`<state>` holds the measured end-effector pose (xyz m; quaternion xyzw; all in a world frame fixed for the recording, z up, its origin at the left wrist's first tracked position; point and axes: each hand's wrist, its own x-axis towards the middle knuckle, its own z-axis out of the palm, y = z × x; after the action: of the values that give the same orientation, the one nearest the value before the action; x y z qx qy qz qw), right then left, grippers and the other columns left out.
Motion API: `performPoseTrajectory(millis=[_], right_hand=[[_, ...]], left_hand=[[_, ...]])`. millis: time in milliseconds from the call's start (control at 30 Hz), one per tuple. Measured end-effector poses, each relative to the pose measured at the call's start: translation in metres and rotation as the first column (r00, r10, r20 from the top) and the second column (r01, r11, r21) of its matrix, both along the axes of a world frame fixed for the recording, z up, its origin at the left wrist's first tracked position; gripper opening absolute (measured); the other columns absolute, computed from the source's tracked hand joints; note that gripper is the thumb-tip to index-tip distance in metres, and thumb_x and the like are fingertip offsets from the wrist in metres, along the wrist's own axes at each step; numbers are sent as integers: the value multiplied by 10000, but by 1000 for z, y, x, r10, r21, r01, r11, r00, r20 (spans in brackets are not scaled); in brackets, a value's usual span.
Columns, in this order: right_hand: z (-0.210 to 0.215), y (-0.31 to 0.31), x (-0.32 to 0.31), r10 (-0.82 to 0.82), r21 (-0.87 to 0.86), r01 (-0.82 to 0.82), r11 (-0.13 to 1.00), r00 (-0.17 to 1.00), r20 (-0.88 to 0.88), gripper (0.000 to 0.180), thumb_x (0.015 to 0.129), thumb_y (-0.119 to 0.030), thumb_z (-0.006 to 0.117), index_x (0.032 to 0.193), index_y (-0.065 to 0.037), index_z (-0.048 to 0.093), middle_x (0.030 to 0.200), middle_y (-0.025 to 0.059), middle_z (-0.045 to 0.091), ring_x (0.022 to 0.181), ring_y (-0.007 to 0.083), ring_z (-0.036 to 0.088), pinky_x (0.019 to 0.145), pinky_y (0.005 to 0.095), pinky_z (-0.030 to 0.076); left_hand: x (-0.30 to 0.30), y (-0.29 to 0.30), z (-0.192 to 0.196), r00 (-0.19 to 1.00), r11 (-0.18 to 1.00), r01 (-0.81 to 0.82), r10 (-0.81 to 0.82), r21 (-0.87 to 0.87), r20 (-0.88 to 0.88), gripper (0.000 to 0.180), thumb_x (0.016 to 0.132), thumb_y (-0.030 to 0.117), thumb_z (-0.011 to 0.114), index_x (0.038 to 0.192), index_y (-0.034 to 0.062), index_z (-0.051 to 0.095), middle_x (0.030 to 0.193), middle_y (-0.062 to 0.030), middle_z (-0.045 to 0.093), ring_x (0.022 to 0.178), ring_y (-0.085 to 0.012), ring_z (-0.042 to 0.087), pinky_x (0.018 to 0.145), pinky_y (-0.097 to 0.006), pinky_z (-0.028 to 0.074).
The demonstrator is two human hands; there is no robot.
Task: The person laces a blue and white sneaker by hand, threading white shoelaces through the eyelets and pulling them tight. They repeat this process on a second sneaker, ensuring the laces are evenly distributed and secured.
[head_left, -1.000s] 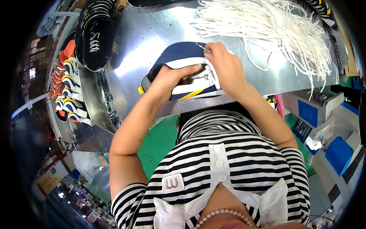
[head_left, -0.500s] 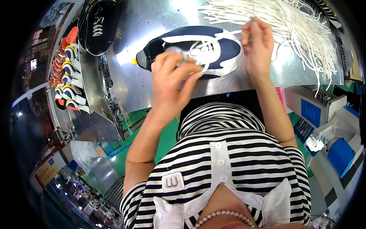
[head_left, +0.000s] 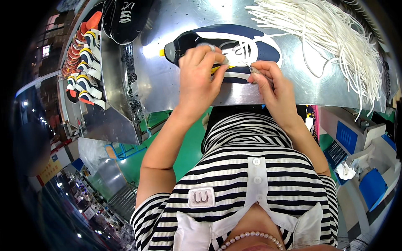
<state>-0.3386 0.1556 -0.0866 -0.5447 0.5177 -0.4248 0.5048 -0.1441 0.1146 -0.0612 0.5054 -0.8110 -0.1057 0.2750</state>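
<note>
A navy and white sneaker point(head_left: 269, 51) lies on its sole on the metal table, toe to the right and heel to the left. White shoelace point(head_left: 243, 49) crosses its front part. My left hand point(head_left: 197, 77) is closed on the shoe's near eyelet edge, and a strip of yellow lining shows beside the fingertips. Just right of it, my right hand point(head_left: 273, 85) pinches a thin pointed metal tool point(head_left: 247, 64), its tip toward the eyelet edge. Fingers hide most of the tool. Both hands cover part of the shoe's near side.
A big bundle of white laces point(head_left: 331, 46) spreads over the right of the metal table point(head_left: 167, 90). Black shoe parts point(head_left: 127, 23) lie at the far left. Stacked shoe uppers point(head_left: 90, 62) in navy, white and orange stand beyond the table's left edge.
My right hand has moved left and nearer, from pulling a lace beyond the toe to the near eyelet edge. My left hand stays by the shoe's opening. The whole view has shifted slightly.
</note>
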Motion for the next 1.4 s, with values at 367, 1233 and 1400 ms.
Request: performPoseTrajectory(millis=[367, 1233, 1400], right_hand=[[-1, -6, 7, 28, -25, -33, 999, 983, -181, 149, 957, -134, 590, 1059, -26, 591, 829, 125, 707, 734, 259, 694, 657, 325, 509], [33, -55, -9, 368, -2, -457, 889, 719, -590, 162, 880, -130, 627, 1021, -55, 660, 785, 119, 670, 692, 250, 653, 655, 347, 496], [26, -53, -12, 226, -119, -240, 963, 966, -124, 219, 914, -110, 626, 1110, -23, 670, 911, 73, 716, 860, 132, 668, 794, 280, 518]], left_hand=[[3, -13, 3, 995, 951, -43, 68, 305, -73, 304, 794, 216, 774, 969, 17, 625, 849, -138, 661, 720, -318, 644, 631, -389, 496], [1, 18, -28, 938, 936, 294, -322, -192, -131, 342, 729, 30, 808, 944, 41, 542, 793, -76, 617, 617, -256, 568, 552, -348, 443], [0, 16, -21, 943, 952, 295, -303, -78, -136, 319, 765, 55, 789, 972, 24, 548, 784, -101, 617, 616, -272, 587, 569, -363, 462]])
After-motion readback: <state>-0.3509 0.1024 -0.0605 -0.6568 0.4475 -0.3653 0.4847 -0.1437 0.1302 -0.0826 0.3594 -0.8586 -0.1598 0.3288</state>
